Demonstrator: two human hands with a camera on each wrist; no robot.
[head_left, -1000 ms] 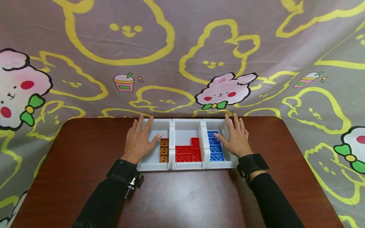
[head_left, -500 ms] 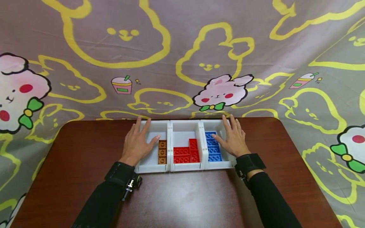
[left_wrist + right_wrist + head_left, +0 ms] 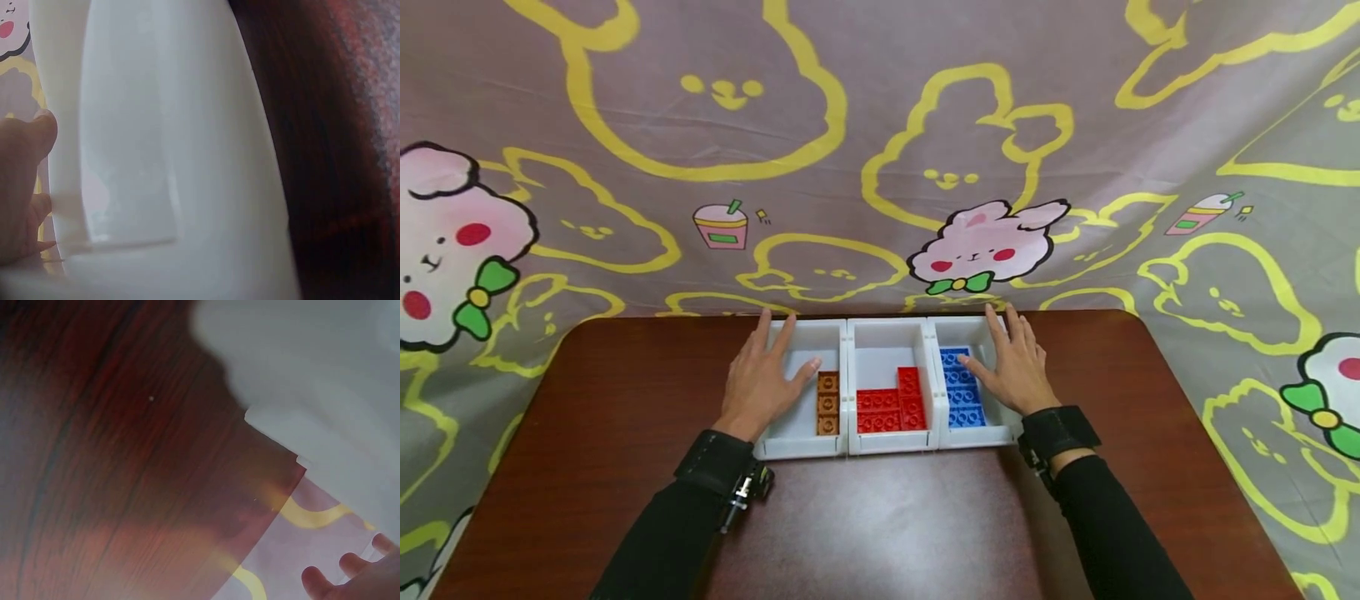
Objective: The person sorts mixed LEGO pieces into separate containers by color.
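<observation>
Hands rest flat on the two outer bins of a row of three white bins at the far edge of the table (image 3: 587,433). My left hand (image 3: 758,382) lies with straight fingers on the left bin (image 3: 786,446), the thumb pointing inward toward the brown bricks (image 3: 828,403). My right hand (image 3: 1013,371) lies the same way on the right bin (image 3: 992,435), beside the blue bricks (image 3: 961,390). Neither hand holds anything; both only press on the bins.

I judge that the sorting looks finished and I am now squaring the row against the cloth (image 3: 880,150) behind. A next move would need an even push from both sides, so the row stays straight.

The middle bin (image 3: 891,443) holds red bricks (image 3: 893,402) laid flat in an L shape. The brown ones make one narrow column at the right wall of their bin. The blue ones fill the left part of theirs. All three bins touch each other.
</observation>
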